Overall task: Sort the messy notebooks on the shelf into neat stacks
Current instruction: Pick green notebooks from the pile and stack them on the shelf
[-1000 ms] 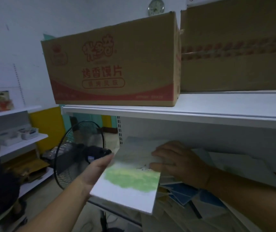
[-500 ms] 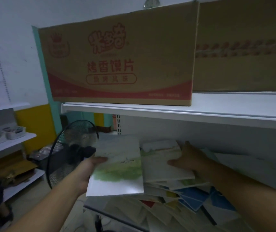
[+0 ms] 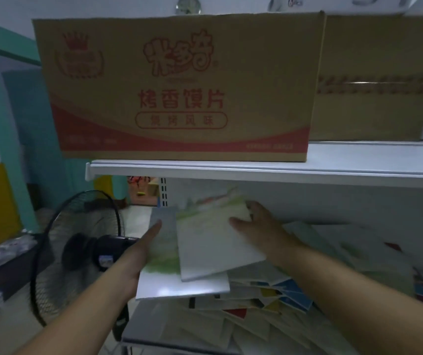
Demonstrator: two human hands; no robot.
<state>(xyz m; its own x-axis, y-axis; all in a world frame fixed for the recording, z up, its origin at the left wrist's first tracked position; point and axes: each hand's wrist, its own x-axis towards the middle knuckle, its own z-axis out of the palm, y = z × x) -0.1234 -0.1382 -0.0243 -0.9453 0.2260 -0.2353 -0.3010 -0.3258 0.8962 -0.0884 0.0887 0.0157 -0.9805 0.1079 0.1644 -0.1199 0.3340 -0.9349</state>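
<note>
The brown cardboard carton, printed in red 烤香馍片, sat at the left front edge of the white upper shelf. Loose glossy notebooks littered the left end of the lower shelf. Your left hand gripped a green-washed notebook by its left edge, thumb on top. Your right hand pinched a second pale notebook, which now overlapped the first instead of lying beside it.
</note>
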